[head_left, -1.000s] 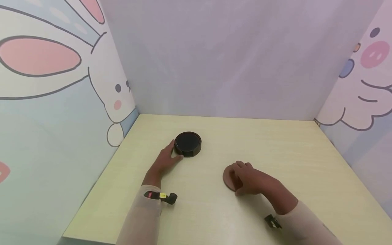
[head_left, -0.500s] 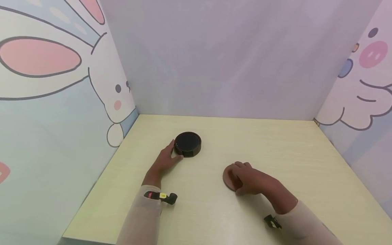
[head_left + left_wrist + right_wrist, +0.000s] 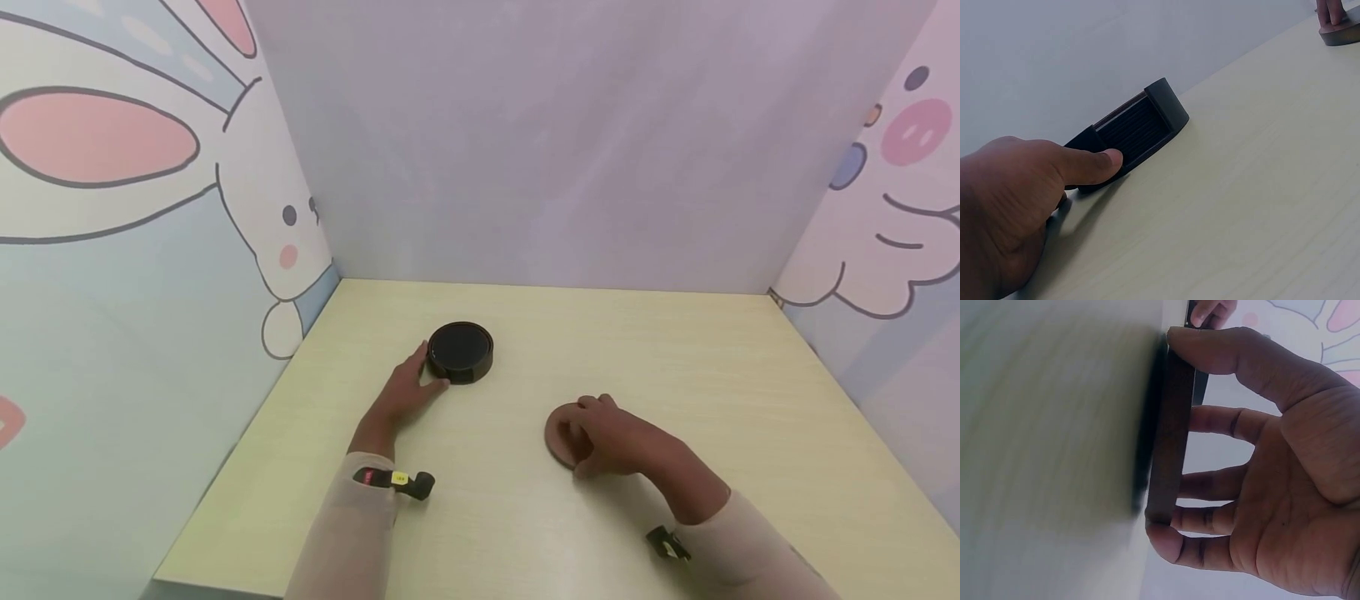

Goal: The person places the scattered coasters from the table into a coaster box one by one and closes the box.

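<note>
A round black coaster holder [image 3: 472, 375] stands on the table, left of its middle. Its side slot, seen in the left wrist view, shows several thin dark layers stacked inside [image 3: 1135, 132]. My left hand [image 3: 405, 392] grips the holder, thumb on the near side and fingers along the left side. Nearer to me on the right, my right hand [image 3: 615, 437] holds a round brown wooden coaster [image 3: 558, 437]. In the right wrist view the thumb and little finger span the coaster's edge [image 3: 1169, 444], with other fingers on its face. Whether the coaster touches the table cannot be told.
The pale wooden table [image 3: 480, 517] meets a plain lilac wall [image 3: 525, 150] at the back. Walls with cartoon animals flank it, a rabbit on the left [image 3: 262, 192] and another figure on the right [image 3: 885, 225]. Each wrist carries a black strap with a small camera [image 3: 422, 486].
The fingers of my right hand have shifted slightly over the coaster. My left hand and the coaster holder stay where they were.
</note>
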A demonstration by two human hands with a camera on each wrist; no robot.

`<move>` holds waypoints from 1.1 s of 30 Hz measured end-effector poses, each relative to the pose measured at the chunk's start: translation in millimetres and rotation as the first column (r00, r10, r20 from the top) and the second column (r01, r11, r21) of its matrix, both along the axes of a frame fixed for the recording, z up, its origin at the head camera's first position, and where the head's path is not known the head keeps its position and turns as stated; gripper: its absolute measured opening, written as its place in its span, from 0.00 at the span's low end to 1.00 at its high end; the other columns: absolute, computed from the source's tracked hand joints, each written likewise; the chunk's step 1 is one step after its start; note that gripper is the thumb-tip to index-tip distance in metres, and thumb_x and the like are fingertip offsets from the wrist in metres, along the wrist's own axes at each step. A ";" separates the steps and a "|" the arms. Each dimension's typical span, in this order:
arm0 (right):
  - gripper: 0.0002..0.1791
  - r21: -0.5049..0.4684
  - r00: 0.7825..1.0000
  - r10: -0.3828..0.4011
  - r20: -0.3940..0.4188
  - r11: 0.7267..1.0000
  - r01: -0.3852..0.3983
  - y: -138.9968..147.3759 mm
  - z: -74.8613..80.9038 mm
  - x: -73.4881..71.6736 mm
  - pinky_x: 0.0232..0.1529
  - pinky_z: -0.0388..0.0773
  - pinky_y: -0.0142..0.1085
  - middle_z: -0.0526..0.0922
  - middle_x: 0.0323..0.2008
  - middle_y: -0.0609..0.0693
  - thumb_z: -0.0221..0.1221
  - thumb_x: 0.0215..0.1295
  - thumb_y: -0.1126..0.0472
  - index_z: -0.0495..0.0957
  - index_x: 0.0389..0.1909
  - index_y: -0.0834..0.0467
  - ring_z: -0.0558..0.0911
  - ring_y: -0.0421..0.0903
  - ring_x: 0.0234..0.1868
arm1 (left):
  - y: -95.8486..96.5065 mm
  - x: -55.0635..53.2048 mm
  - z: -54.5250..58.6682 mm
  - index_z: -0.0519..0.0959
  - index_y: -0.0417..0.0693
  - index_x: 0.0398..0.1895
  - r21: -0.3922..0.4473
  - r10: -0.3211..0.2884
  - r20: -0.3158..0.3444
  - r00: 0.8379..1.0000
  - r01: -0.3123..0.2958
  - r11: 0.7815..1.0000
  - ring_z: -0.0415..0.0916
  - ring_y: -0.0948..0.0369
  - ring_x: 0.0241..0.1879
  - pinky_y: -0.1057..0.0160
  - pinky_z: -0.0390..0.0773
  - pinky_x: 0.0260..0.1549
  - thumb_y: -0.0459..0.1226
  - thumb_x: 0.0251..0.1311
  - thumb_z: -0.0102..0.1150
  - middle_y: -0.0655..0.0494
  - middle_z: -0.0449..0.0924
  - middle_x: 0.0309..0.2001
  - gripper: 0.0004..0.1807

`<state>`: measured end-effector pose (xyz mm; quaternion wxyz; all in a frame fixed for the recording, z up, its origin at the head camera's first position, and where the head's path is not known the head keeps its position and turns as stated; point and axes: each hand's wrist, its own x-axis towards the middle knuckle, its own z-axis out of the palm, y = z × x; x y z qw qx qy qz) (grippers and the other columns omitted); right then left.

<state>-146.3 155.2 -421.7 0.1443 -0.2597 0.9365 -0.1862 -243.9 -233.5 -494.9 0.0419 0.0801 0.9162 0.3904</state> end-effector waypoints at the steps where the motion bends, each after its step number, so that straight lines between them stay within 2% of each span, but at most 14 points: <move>1: 0.36 -0.003 1.000 -0.001 0.000 1.000 0.001 -0.3 0.3 -0.1 0.45 0.77 0.40 0.76 0.44 0.45 0.85 0.52 0.56 0.81 0.62 0.45 0.70 0.49 0.51 | 0.0 0.1 0.0 0.45 0.47 0.91 0.002 0.001 0.001 1.000 -0.001 1.000 0.45 0.44 0.90 0.40 0.50 0.88 0.52 0.74 0.67 0.45 0.48 0.90 0.54; 10: 0.34 -0.008 1.000 -0.007 -0.024 1.000 0.007 -1.7 2.5 -0.4 0.39 0.72 0.36 0.74 0.40 0.46 0.82 0.52 0.59 0.82 0.62 0.47 0.69 0.48 0.47 | 0.7 1.4 0.6 0.43 0.48 0.92 -0.006 0.014 0.036 0.999 -0.014 1.000 0.44 0.44 0.90 0.40 0.50 0.89 0.53 0.75 0.65 0.46 0.46 0.91 0.55; 21: 0.33 -0.002 0.998 -0.014 -0.061 1.000 0.014 -2.8 2.8 -1.4 0.37 0.72 0.35 0.76 0.43 0.47 0.80 0.51 0.58 0.84 0.62 0.47 0.69 0.47 0.46 | -0.8 0.1 -1.8 0.44 0.47 0.91 -0.006 0.007 0.020 1.000 -0.007 1.000 0.45 0.45 0.90 0.42 0.50 0.89 0.52 0.75 0.66 0.46 0.47 0.90 0.54; 27: 0.37 0.010 0.994 -0.019 -0.111 1.000 0.021 -3.4 6.2 -1.6 0.39 0.75 0.37 0.79 0.52 0.51 0.80 0.53 0.54 0.82 0.66 0.46 0.71 0.48 0.49 | -1.8 -1.8 -1.4 0.44 0.46 0.91 -0.007 -0.001 0.010 1.000 0.001 1.000 0.45 0.44 0.90 0.41 0.50 0.89 0.52 0.75 0.66 0.45 0.47 0.90 0.54; 33: 0.38 0.016 0.983 -0.044 -0.180 0.999 0.048 -3.8 6.3 -2.5 0.42 0.80 0.41 0.79 0.65 0.60 0.79 0.55 0.49 0.82 0.69 0.47 0.76 0.52 0.56 | -1.4 -2.8 -0.2 0.44 0.44 0.91 -0.012 -0.015 0.001 1.000 0.015 1.000 0.45 0.43 0.90 0.40 0.50 0.89 0.52 0.75 0.66 0.44 0.47 0.90 0.54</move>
